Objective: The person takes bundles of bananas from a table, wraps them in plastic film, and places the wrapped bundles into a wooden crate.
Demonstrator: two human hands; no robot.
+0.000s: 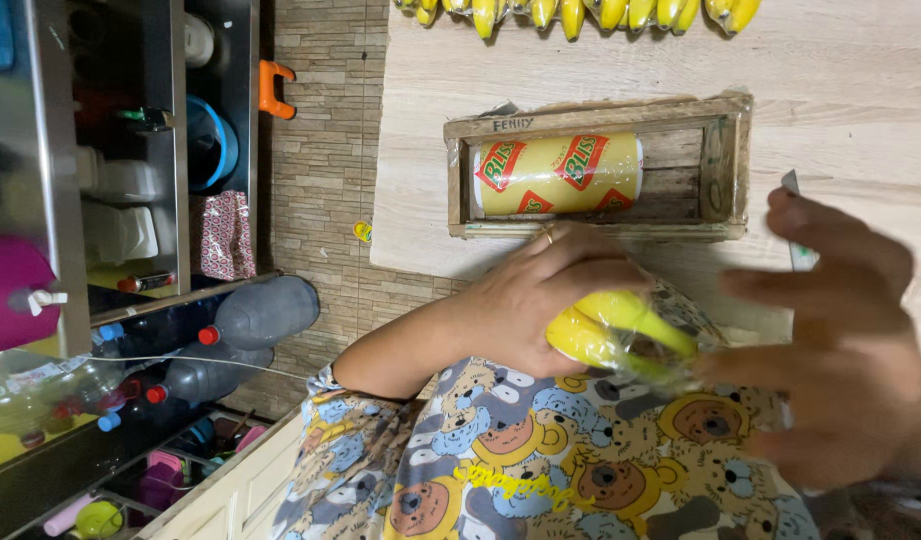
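Left hand (535, 300): fingers curled, gripping yellow bananas (610, 325) in clear film (680, 310), held above table edge (420, 230). Right hand (830, 340): fingers spread, touching film. Wooden tray (725, 165) with film roll (558, 175) just beyond. Risk: thin film may tear if fingers pull unevenly.

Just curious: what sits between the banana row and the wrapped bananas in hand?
A wooden box holding a yellow roll, seen in the head view.
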